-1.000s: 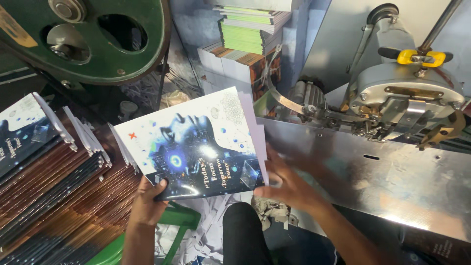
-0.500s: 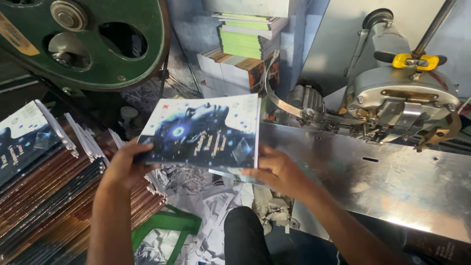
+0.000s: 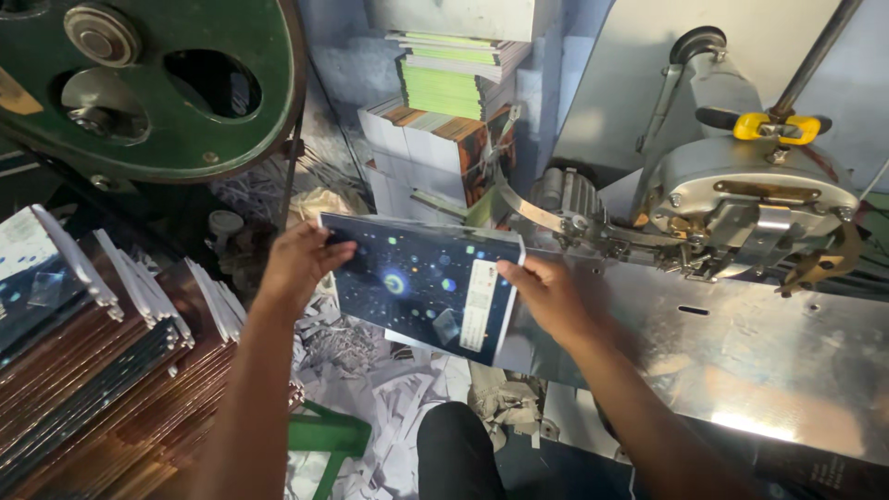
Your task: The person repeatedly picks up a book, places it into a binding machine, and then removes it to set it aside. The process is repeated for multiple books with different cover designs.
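In front of the grey stitching machine (image 3: 741, 199), a thin booklet (image 3: 421, 285) with a dark blue cover dotted with stars and small coloured shapes is held up in the air between both hands, tilted so its cover faces the camera. The left hand (image 3: 298, 262) grips the booklet's left edge, thumb on the cover and the fingers (image 3: 335, 252) curled narrow around that edge. The right hand (image 3: 546, 294) holds the right edge beside a pale label strip on the cover, its fingers closed behind the booklet and the thumb pressing on the front. The booklet hangs just beside the near end of the machine's sloping metal worktop (image 3: 741, 347), its right edge over the bright steel sheet (whether it touches the sheet cannot be told).

To the left of the left forearm lies a stack of booklets (image 3: 102, 370) with brown and dark covers, fanned out with their white page edges showing. Above them sits a large green flywheel (image 3: 157, 83) with round openings. Below the booklet, the floor is littered with white paper trimmings (image 3: 370, 389), and a green frame (image 3: 324, 435) shows among them. The person's dark trouser knee (image 3: 458, 454) rises at the bottom centre. Behind the booklet stand piles of printed books (image 3: 444, 102), the upper ones with green edges and the lower ones with white and orange. A yellow clamp (image 3: 776, 128) sits on a rod atop the machine.
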